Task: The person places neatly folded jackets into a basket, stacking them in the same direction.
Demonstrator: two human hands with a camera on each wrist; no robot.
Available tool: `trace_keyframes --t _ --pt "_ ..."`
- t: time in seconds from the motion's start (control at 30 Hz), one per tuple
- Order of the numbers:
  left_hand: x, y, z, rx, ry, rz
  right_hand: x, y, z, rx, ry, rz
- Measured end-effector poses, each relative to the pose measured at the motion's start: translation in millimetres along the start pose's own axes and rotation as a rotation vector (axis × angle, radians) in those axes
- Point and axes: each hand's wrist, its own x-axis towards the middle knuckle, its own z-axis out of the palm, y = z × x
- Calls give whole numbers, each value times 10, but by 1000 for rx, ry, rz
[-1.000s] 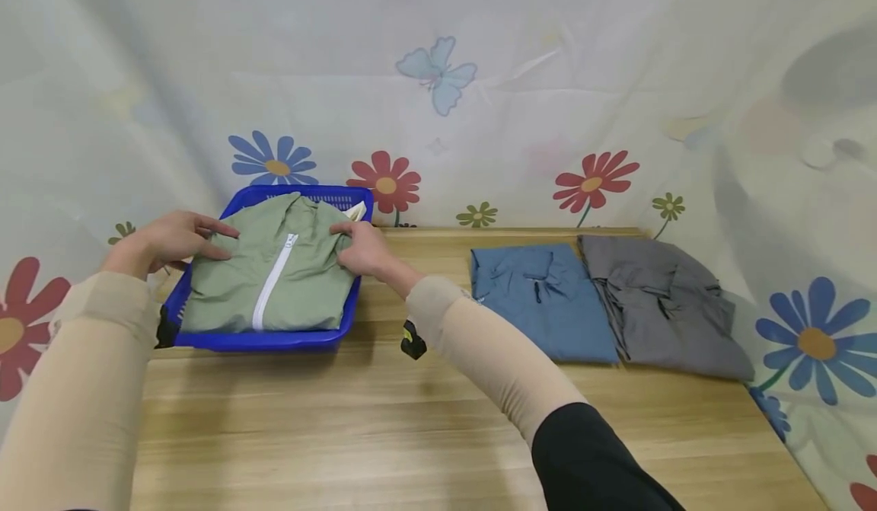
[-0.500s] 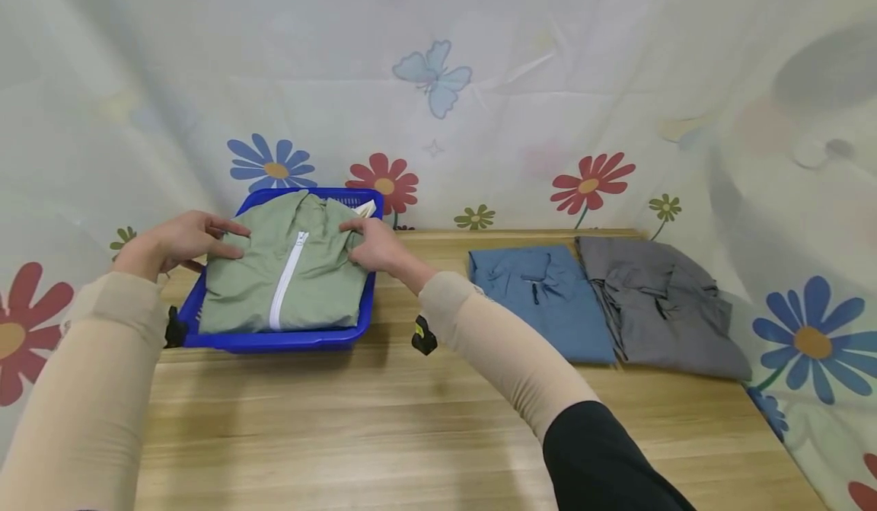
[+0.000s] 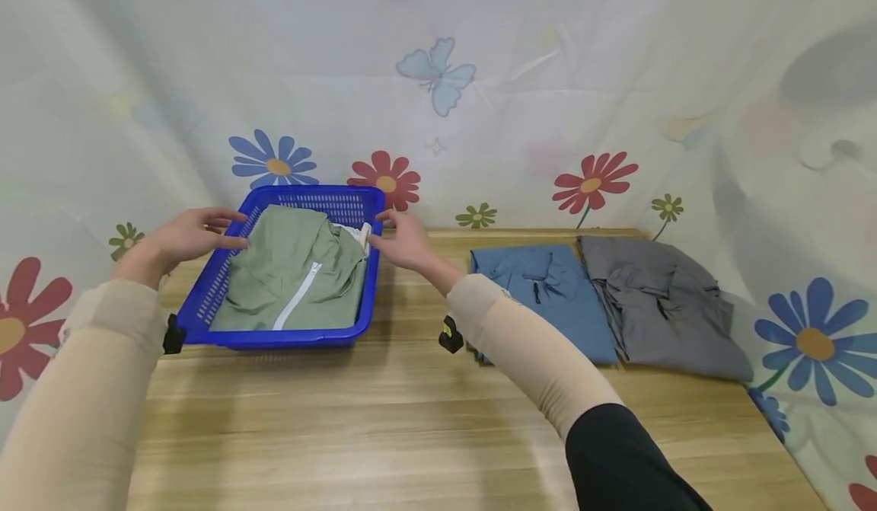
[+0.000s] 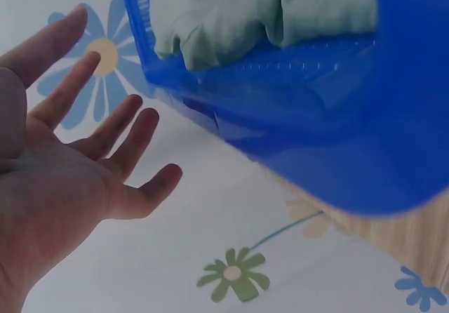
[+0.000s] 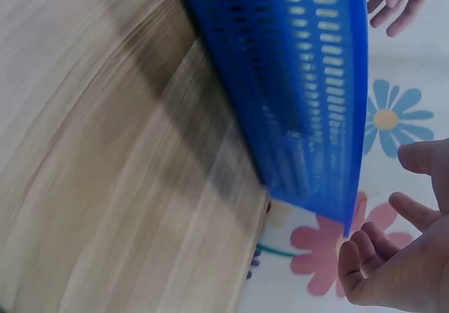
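A folded green zip-up jacket (image 3: pixel 274 267) with a white zipper lies inside the blue plastic basket (image 3: pixel 274 338), lower than the rim. A bit of white cloth (image 3: pixel 365 234) shows beside it at the basket's right side. My left hand (image 3: pixel 180 241) hovers at the basket's left rim, its fingers spread; in the left wrist view there is a gap between the fingers and the blue wall. On the other side, my right hand (image 3: pixel 406 243) is right at the right rim with loosely bent fingers. Neither hand holds anything.
A folded blue garment (image 3: pixel 582 336) and a folded grey garment (image 3: pixel 678 336) lie side by side to the right on the wooden table (image 3: pixel 329 427). A flower-printed curtain (image 3: pixel 521 153) hangs directly behind the table's back edge and along both sides.
Both hands have let go of the green jacket, and it has sunk down into the basket. My right hand has moved right to the rim; the left stays near the left rim.
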Motion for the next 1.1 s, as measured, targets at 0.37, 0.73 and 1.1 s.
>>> trace_keyframes --t 0.37,0.73,1.1 --pt "-64 471 311 40 31 132 -309 372 -206 75 -39 -16" --pt "-231 901 739 5 31 264 -815 779 -576 -28 -58 14" --pt "-262 1300 1181 5 62 381 -1216 1169 -954 -111 -57 50"
